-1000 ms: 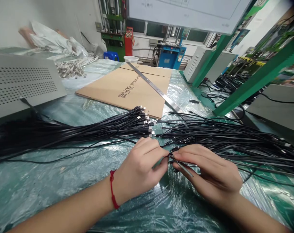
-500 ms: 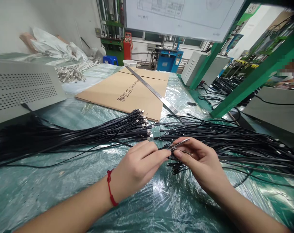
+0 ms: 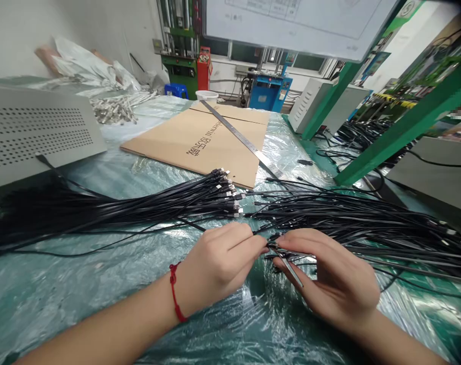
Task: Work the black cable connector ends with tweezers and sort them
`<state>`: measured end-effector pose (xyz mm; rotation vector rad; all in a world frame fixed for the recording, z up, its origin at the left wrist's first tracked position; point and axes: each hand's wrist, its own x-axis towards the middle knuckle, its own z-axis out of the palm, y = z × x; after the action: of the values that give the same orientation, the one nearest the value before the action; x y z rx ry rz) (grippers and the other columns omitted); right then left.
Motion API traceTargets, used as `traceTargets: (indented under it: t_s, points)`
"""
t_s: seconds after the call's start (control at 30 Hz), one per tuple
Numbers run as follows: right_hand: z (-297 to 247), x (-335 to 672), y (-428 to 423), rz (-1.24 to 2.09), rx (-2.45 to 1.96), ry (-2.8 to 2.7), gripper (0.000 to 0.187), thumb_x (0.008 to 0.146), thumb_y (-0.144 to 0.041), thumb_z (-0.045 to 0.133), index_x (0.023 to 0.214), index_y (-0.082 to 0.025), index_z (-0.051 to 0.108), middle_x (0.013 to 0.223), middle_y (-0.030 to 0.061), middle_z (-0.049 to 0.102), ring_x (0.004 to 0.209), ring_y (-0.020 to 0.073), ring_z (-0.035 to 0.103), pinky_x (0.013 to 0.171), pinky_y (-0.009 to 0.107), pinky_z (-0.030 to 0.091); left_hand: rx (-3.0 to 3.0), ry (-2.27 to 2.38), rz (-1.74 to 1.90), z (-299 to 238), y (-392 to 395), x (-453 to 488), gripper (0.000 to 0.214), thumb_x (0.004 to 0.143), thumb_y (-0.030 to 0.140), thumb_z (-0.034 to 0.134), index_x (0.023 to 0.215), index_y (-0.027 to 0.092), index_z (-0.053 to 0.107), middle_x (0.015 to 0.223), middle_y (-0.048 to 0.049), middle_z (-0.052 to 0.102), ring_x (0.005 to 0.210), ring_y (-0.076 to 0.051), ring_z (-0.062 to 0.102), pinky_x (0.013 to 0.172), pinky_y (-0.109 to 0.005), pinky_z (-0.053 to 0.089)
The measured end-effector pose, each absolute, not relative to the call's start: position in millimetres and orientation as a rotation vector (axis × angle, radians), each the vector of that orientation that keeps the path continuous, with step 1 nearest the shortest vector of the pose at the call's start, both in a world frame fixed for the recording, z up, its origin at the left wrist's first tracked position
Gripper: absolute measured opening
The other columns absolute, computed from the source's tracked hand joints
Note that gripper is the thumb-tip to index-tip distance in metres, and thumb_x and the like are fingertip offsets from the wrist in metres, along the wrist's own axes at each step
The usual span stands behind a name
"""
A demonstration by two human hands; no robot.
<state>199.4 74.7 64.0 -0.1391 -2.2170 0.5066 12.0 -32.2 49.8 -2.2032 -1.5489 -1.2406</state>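
My left hand (image 3: 223,256), with a red string bracelet (image 3: 174,291) at the wrist, is closed in a pinch on the end of a black cable (image 3: 192,224). Just right of its fingertips, my right hand (image 3: 329,271) grips a slim two-armed metal tool (image 3: 291,269) between thumb and fingers. One shiny arm of the tool slants down toward me, and its working end meets the cable tip. Fingers partly cover that contact. Behind the left hand lies a bundle of black cables (image 3: 150,203) with silver plugs; more black cables (image 3: 352,218) spread out behind the right hand.
A cardboard sheet (image 3: 169,134) carries a steel ruler (image 3: 238,136) laid diagonally. A perforated grey box (image 3: 40,132) stands at left, a green post (image 3: 405,121) at right. Clear plastic film covers the green tabletop (image 3: 127,314).
My right hand has turned, and the metal tool's visible arm has swung from pointing up-right to down-right. My left hand keeps its pinch in nearly the same spot. The view has shifted slightly.
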Motion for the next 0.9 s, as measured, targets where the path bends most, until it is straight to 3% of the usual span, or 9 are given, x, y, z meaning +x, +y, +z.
traceTargets:
  t_s: [0.27, 0.6, 0.73, 0.9]
  points:
    - [61, 199, 77, 0.481, -0.087, -2.255, 0.048, 0.079, 0.001, 0.07, 0.12, -0.023, 0.065, 0.1, 0.0072, 0.072, 0.092, 0.0211, 0.07, 0.075, 0.035, 0.062, -2.199, -1.558, -1.222, 50, -33, 13, 0.016, 0.099, 0.01, 0.053, 0.105, 0.013, 0.068, 0.082, -0.0048, 0.066, 0.073, -0.016, 0.059, 0.066, -0.031, 0.05]
    - [65, 197, 79, 0.491, -0.081, -2.279, 0.034, 0.082, -0.003, 0.069, 0.11, -0.022, 0.068, 0.092, 0.0045, 0.074, 0.084, 0.0174, 0.072, 0.074, 0.03, 0.061, -2.217, -1.591, -1.165, 46, -33, 15, 0.018, 0.099, 0.01, 0.05, 0.103, 0.013, 0.068, 0.077, -0.0033, 0.061, 0.069, -0.017, 0.056, 0.063, -0.031, 0.048]
    - [59, 197, 81, 0.696, -0.386, -2.169, 0.022, 0.087, -0.015, 0.071, 0.106, -0.024, 0.066, 0.095, 0.0038, 0.073, 0.086, 0.0163, 0.072, 0.075, 0.027, 0.06, -2.199, -1.569, -1.258, 48, -33, 15, 0.012, 0.098, 0.013, 0.057, 0.106, 0.013, 0.067, 0.084, -0.0047, 0.065, 0.074, -0.017, 0.059, 0.067, -0.031, 0.049]
    - [58, 190, 84, 1.099, -0.583, -2.062, 0.014, 0.09, -0.026, 0.069, 0.102, -0.022, 0.064, 0.084, 0.0013, 0.072, 0.074, 0.0129, 0.072, 0.064, 0.019, 0.06, -2.189, -1.641, -1.368, 50, -32, 16, 0.013, 0.095, 0.016, 0.062, 0.107, 0.016, 0.067, 0.087, -0.0034, 0.066, 0.077, -0.016, 0.061, 0.069, -0.03, 0.05]
